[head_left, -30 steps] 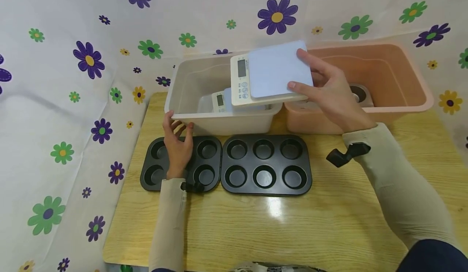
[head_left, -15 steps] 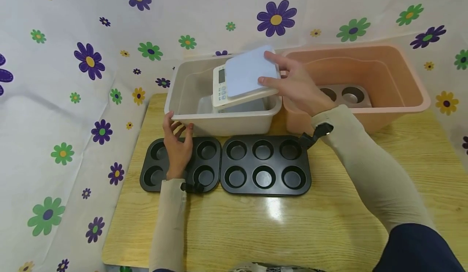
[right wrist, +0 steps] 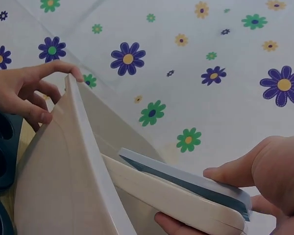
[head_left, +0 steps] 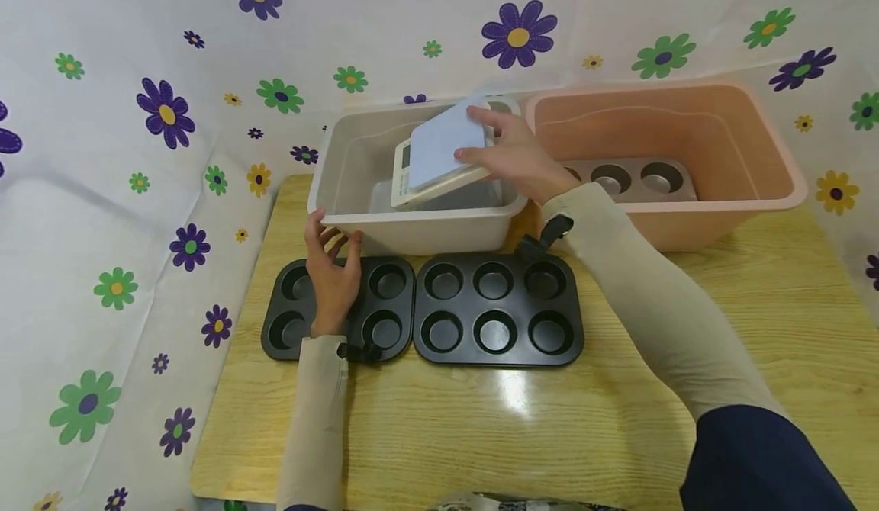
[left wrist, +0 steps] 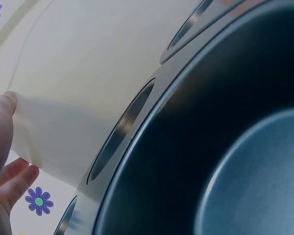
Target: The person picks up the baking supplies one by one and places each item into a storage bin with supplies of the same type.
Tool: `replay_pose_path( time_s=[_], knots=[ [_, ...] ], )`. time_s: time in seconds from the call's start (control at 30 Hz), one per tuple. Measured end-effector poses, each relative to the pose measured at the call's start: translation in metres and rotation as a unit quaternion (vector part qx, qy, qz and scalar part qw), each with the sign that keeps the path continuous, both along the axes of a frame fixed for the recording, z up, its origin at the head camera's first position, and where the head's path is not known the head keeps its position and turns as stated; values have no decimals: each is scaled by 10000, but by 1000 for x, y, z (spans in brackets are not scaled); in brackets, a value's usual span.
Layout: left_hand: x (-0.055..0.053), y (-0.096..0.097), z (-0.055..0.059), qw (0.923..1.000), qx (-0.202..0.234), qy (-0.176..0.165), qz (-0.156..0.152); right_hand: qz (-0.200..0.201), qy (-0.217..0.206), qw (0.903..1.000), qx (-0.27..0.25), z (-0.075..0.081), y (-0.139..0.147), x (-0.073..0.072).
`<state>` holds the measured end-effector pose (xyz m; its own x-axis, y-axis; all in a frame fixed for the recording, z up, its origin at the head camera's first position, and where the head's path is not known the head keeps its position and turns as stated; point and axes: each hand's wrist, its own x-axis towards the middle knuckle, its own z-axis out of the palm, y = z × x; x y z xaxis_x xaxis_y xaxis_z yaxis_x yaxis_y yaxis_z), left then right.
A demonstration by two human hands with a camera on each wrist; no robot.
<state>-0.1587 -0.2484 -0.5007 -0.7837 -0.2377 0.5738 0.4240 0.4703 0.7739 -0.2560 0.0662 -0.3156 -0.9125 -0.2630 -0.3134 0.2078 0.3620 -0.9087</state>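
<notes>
My right hand (head_left: 511, 152) grips a white digital kitchen scale (head_left: 439, 141) with a pale blue top plate, thumb above and fingers beneath its right end. The scale tilts inside the mouth of the white plastic bin (head_left: 426, 233), its left end lower. In the right wrist view the scale (right wrist: 181, 196) shows edge-on beside the bin wall (right wrist: 63, 161). Underneath it, a second scale is mostly hidden. My left hand (head_left: 333, 282) holds the bin's front left corner, index finger at the rim and thumb against the outer wall.
A peach bin (head_left: 659, 225) stands to the right, with a light muffin pan (head_left: 635, 179) inside. Two black muffin pans (head_left: 497, 309) lie side by side on the wooden table (head_left: 439, 427), in front of the white bin. Flower-patterned cloth (head_left: 405, 30) hangs behind.
My right hand has carried the scale leftward and down into the white bin's opening, covering the second scale from view. My left hand has stayed at the bin's corner.
</notes>
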Motion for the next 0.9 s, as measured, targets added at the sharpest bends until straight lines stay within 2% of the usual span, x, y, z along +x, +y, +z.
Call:
replay_pose_path(
  time_s=[0.33,0.57,0.77,0.9],
  knots=[
    [1,-4,-4,9998,36,4,-206,37,-207,9994,262,-14,-11,-11],
    [3,-3,-8,10000,67,-15,-70,60,-213,9993,291,-27,-14,-12],
    [1,-2,-9,10000,-9,75,-11,114,-149,9989,427,-30,-15,-13],
    [0,-2,-8,9999,-16,98,-67,134,-114,9979,627,-23,-11,-13]
  ],
)
